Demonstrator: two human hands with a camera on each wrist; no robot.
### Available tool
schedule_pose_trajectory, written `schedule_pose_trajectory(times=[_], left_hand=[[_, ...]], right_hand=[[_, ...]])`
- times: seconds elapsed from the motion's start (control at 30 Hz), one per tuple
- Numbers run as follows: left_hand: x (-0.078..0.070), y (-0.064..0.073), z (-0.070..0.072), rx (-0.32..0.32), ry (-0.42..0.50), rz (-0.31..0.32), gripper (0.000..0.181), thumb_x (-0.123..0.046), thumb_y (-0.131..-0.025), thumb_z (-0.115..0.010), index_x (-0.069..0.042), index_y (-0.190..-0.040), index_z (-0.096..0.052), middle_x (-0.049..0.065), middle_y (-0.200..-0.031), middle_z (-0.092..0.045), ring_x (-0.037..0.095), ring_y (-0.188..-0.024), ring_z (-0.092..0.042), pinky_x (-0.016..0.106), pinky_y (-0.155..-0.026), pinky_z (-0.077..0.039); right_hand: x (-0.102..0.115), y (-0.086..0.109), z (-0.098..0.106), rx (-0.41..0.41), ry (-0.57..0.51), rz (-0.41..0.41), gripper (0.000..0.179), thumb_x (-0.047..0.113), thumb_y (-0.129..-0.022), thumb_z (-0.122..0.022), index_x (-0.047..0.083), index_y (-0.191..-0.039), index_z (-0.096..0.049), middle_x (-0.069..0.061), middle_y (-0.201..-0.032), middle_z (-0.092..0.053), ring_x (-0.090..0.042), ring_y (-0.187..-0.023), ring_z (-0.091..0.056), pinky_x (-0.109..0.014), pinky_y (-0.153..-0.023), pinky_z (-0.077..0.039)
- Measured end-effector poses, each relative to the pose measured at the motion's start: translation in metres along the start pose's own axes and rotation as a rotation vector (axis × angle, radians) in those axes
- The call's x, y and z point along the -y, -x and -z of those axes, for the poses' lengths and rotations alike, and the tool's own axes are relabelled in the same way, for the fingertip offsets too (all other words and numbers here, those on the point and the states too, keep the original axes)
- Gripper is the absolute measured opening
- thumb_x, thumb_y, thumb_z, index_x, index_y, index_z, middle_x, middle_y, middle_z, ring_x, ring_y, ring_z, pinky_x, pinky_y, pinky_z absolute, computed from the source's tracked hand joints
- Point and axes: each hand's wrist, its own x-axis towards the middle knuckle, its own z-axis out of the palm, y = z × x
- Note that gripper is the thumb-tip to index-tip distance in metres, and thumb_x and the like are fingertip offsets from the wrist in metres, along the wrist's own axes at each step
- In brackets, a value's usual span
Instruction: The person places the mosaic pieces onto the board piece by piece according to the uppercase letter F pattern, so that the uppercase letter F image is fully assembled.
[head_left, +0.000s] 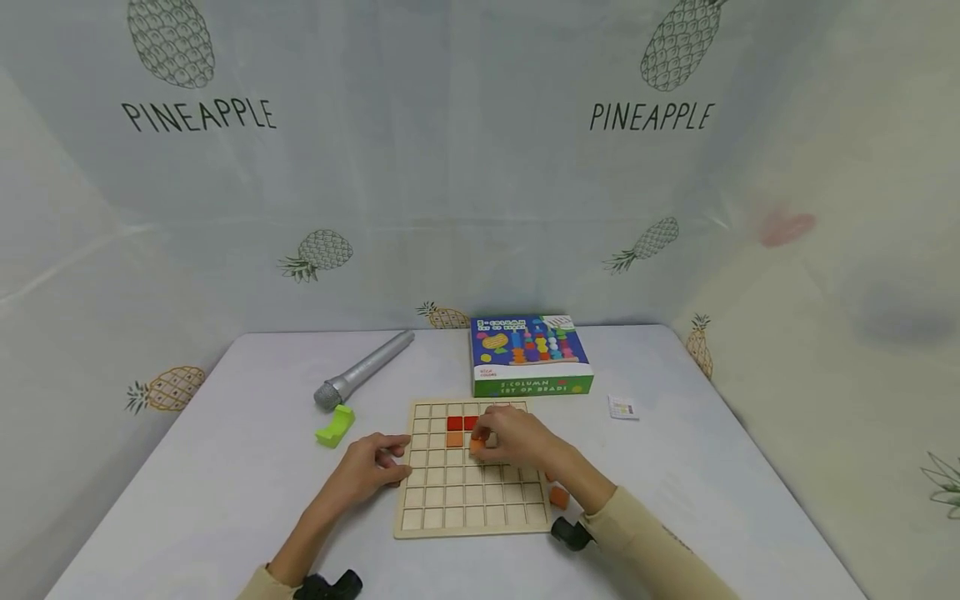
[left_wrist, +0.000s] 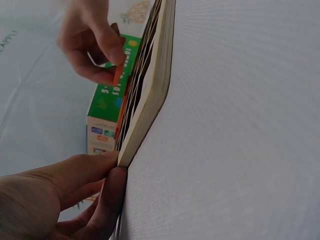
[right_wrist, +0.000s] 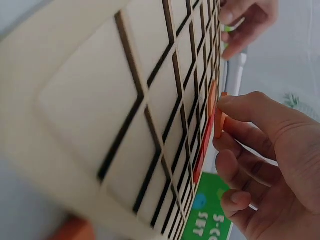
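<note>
A wooden grid board [head_left: 433,495] lies on the white table. My left hand [head_left: 367,468] is at its left edge, thumb and forefinger touching the edge a little apart; the left wrist view has these fingertips [left_wrist: 116,175] right at the board's rim. Over the upper middle of the grid, my right hand [head_left: 513,435] pinches a small orange tile [right_wrist: 219,122] between thumb and fingers, its flat side close over the squares. Red tiles [head_left: 454,423] sit in a row of the grid, partly covered by the right hand. An orange tile [head_left: 454,439] fills a square below them.
More orange tiles [head_left: 558,497] lie off the board's right edge, partly behind the right forearm. Beyond the board stands a bead-set box [head_left: 531,354]. A silver microphone [head_left: 367,368] and a green curved block [head_left: 335,426] lie at left, a small white card [head_left: 622,407] at right.
</note>
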Motion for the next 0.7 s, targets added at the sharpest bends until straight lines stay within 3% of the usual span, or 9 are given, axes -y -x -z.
schedule_pose_trajectory(times=[0.33, 0.7], left_hand=[[-0.002, -0.001, 0.001, -0.004, -0.013, -0.001, 0.05, -0.009, -0.078, -0.081, 0.002, -0.124, -0.065, 0.01, -0.096, -0.066, 0.005, -0.073, -0.062, 0.018, -0.062, -0.051], [-0.002, 0.002, 0.0, -0.014, -0.025, -0.017, 0.048, -0.009, -0.077, -0.08, 0.003, -0.122, -0.066, 0.009, -0.095, -0.068, 0.004, -0.071, -0.059, 0.018, -0.061, -0.05]], right_hand=[[0.018, -0.01, -0.01, -0.016, 0.021, 0.077, 0.017, 0.028, -0.087, -0.074, 0.016, -0.099, -0.073, 0.005, -0.093, -0.066, -0.005, -0.083, -0.06, -0.017, -0.071, -0.05], [0.027, -0.013, -0.017, 0.032, 0.0, 0.025, 0.018, 0.033, -0.087, -0.074, 0.02, -0.1, -0.072, 0.009, -0.093, -0.063, -0.002, -0.079, -0.052, -0.017, -0.07, -0.046]])
